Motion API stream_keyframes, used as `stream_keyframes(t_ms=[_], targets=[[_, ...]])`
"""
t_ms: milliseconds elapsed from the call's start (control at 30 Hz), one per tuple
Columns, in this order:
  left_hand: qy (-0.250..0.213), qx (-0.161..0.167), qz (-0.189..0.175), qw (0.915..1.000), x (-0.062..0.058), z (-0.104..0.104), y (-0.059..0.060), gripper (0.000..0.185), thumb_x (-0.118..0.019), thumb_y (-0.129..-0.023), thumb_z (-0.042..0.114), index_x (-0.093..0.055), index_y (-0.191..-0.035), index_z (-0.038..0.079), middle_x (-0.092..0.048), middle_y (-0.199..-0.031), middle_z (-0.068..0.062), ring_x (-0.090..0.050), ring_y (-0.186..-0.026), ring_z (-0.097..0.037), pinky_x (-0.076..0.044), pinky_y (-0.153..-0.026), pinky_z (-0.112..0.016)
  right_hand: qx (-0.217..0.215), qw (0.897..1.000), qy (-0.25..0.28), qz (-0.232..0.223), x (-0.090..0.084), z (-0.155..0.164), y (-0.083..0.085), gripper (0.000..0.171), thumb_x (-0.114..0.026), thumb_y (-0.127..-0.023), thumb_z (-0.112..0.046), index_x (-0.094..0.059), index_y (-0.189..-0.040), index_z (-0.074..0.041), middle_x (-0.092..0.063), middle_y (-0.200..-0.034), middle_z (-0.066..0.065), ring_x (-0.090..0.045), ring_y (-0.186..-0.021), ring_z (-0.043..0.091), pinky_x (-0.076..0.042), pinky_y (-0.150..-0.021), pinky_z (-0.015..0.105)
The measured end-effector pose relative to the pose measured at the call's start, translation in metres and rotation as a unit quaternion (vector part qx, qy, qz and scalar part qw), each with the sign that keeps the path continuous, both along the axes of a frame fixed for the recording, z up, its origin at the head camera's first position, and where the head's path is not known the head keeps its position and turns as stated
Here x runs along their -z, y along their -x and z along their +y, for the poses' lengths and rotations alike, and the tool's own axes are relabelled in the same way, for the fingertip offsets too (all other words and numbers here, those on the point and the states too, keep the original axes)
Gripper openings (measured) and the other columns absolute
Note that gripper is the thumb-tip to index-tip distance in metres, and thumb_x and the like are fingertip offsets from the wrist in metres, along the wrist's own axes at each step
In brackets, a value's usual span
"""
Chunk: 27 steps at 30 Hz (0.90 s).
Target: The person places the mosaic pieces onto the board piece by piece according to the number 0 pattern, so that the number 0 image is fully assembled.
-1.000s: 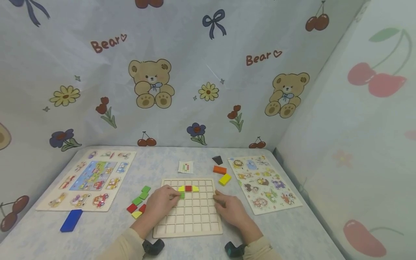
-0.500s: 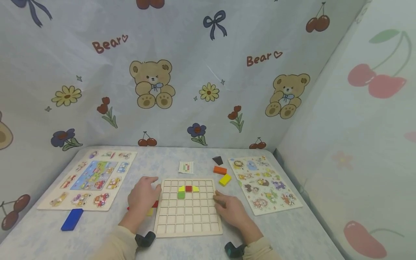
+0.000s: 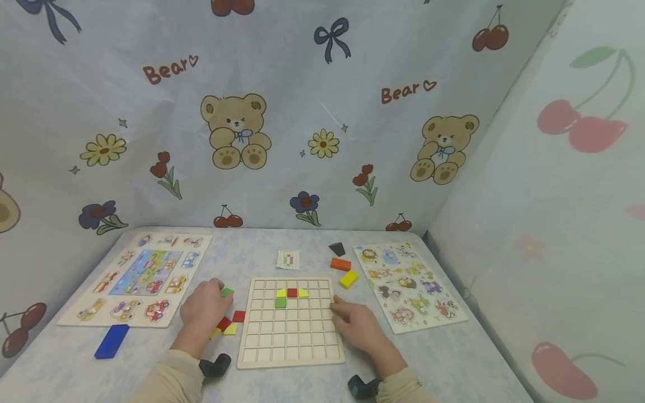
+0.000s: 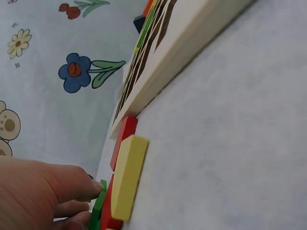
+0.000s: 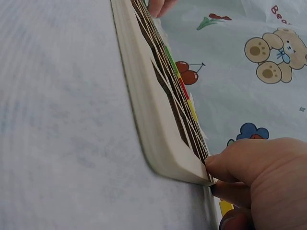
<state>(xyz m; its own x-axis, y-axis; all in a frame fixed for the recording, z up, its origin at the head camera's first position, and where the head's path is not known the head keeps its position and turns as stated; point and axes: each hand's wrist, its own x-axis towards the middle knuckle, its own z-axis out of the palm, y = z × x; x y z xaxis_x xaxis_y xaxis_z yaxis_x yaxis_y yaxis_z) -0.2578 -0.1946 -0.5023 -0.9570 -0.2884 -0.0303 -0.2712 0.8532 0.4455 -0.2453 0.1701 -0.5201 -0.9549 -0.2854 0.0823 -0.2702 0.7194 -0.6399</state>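
A wooden grid board lies in the middle of the table. Set in its upper cells are a red square, a yellow piece on each side of it, and a green square below the left one. Left of the board, my left hand pinches at small green blocks; its thumb touches one, and the fingers partly hide them. Close by lie red blocks and a yellow block. My right hand holds the board's right edge between thumb and fingers.
A pattern card lies behind the board. Black, orange and yellow blocks lie at the back right. Picture puzzles flank the board, one with vehicles and one with animals. A blue block lies at front left.
My left hand has let go of the green square in the grid and moved left to the loose green blocks. My right hand stays at the board's edge.
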Motion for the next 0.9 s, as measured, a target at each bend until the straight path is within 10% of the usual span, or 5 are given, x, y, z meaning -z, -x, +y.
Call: stream_keyframes(t_ms=[533, 900], targets=[[-0.020, 0.027, 0.048, 0.9983, 0.001, 0.012, -0.001, 0.041, -0.075, -0.090, 0.025, -0.070, -0.126, 0.005, -0.072, -0.115, -0.013, -0.068, -0.088, -0.027, -0.052, -0.068, -0.043, 0.004, 1.000, -0.001, -0.002, 0.001, 0.000, 0.000, 0.036, -0.066, -0.098, -0.020, -0.070, -0.132, -0.010, -0.056, -0.150, 0.006, -0.051, -0.142, 0.032, -0.043, -0.112, 0.054], [-0.065, 0.219, 0.069, 0.9712, 0.001, 0.049, -0.014, 0.015, -0.082, -0.087, 0.031, -0.075, -0.100, 0.033, -0.071, -0.108, 0.013, -0.068, -0.103, -0.015, -0.055, -0.081, -0.040, 0.000, 1.000, 0.003, -0.002, 0.000, 0.000, 0.000, 0.035, -0.066, -0.098, -0.020, -0.070, -0.132, -0.010, -0.056, -0.150, 0.006, -0.051, -0.142, 0.031, -0.043, -0.112, 0.053]])
